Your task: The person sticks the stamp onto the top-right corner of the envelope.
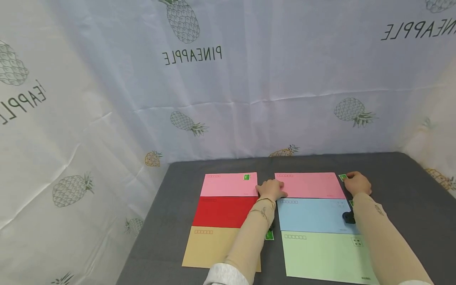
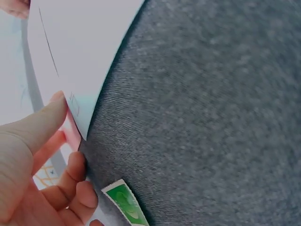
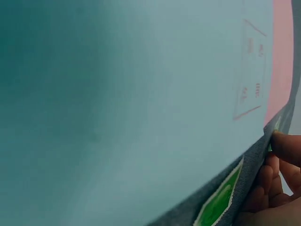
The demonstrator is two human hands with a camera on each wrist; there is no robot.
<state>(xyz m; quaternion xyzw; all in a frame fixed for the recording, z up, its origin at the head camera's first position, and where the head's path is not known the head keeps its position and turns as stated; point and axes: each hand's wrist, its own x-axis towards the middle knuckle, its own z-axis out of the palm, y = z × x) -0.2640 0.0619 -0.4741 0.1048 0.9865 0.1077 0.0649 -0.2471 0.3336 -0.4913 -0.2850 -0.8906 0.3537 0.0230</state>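
Observation:
My left hand point(image 1: 271, 189) rests in the gap between two pink envelopes. Its thumb and a finger touch the left edge of the right pink envelope point(image 1: 306, 185). Past that envelope's top right corner, my right hand point(image 1: 358, 184) pinches a small green postage stamp point(image 1: 342, 177) by its edge, just above the dark table. The left pink envelope point(image 1: 229, 185) bears a green stamp point(image 1: 246, 177) at its upper right. Another loose green stamp point(image 3: 218, 200) lies beside the right-hand envelopes, partly hidden by my right arm in the head view.
Below the left pink envelope lie a red envelope point(image 1: 221, 211) and a tan one point(image 1: 208, 249). Blue point(image 1: 310, 215) and light green point(image 1: 320, 257) envelopes continue the right column. One stamp point(image 1: 269, 235) sits between the columns. A pineapple-print curtain point(image 1: 231, 130) hangs behind the table point(image 1: 153, 237).

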